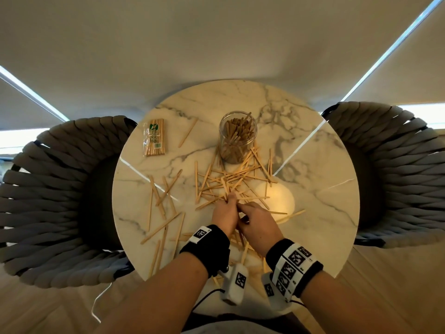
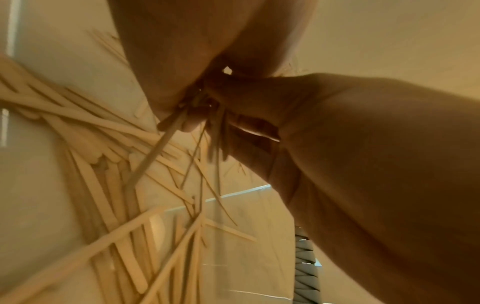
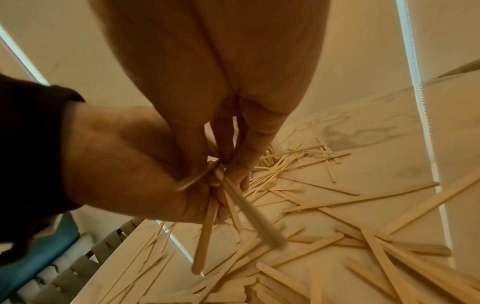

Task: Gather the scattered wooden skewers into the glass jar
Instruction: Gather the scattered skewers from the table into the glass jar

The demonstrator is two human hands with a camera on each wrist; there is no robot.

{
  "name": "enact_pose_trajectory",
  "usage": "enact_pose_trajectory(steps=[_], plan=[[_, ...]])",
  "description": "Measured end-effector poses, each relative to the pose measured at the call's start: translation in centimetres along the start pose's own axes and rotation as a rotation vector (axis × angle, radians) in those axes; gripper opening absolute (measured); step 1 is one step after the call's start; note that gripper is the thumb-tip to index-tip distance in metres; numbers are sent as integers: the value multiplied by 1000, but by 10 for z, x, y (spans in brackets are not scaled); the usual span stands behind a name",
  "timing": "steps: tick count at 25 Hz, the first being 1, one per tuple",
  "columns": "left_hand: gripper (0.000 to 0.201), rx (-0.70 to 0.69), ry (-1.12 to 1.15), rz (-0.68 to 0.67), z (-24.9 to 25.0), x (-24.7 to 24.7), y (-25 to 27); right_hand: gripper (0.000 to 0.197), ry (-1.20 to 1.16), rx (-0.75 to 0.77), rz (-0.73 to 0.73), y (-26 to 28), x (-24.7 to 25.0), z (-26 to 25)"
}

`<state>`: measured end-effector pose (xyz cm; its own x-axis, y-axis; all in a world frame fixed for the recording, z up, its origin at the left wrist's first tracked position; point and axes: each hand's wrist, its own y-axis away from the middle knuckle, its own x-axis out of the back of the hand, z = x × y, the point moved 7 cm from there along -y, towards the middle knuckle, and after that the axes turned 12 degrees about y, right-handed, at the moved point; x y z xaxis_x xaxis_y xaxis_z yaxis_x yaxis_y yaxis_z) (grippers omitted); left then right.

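Note:
Flat wooden skewers lie scattered over a round marble table, thickest in front of the glass jar, which stands upright holding several skewers. My two hands meet at the near edge of that pile. In the right wrist view my left hand is curled round a small bundle of skewers that hangs down from its fist. My right hand pinches skewers at the top of the same bundle. The head view shows the left hand and right hand touching. The fingertips are hidden there.
A sealed pack of skewers lies at the table's far left. More loose skewers spread to the left and under my wrists. Woven chairs stand on both sides of the table.

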<state>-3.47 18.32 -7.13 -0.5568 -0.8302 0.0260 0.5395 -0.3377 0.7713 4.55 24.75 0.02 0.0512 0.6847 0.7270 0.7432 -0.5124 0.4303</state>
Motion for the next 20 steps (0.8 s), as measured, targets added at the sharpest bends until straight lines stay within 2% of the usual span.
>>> enact_pose_trajectory(steps=[2,3,5,6,7,9,11,13,15,17,18,20], plan=[[62,-32,-73,0,-4,14,-8,35,18,39,-16,-1,2,2],[64,-51,-77,-10,-5,21,-9,39,61,48,29,-4,8,6],[55,-47,24,-48,-9,30,-10,57,241,45,75,-14,13,17],[48,-27,103,-80,-9,31,-8,63,337,36,32,-20,10,21],[43,-7,191,-111,-9,29,-6,62,397,32,-42,-25,3,23],[34,-5,328,-132,-4,24,0,50,356,64,-172,-29,-10,18],[38,-22,352,-92,-1,20,1,39,286,134,-193,-26,-16,3],[38,-27,418,-42,0,20,-4,31,322,205,-222,-18,-22,-9],[31,-30,485,-21,1,23,-10,31,366,212,-140,-16,-15,-11],[22,-17,492,-88,3,24,-13,29,332,124,67,-26,8,-2],[20,-7,455,-156,4,21,-12,34,328,76,119,-32,15,5],[22,20,328,-290,5,15,-4,59,418,53,82,-44,19,14]])
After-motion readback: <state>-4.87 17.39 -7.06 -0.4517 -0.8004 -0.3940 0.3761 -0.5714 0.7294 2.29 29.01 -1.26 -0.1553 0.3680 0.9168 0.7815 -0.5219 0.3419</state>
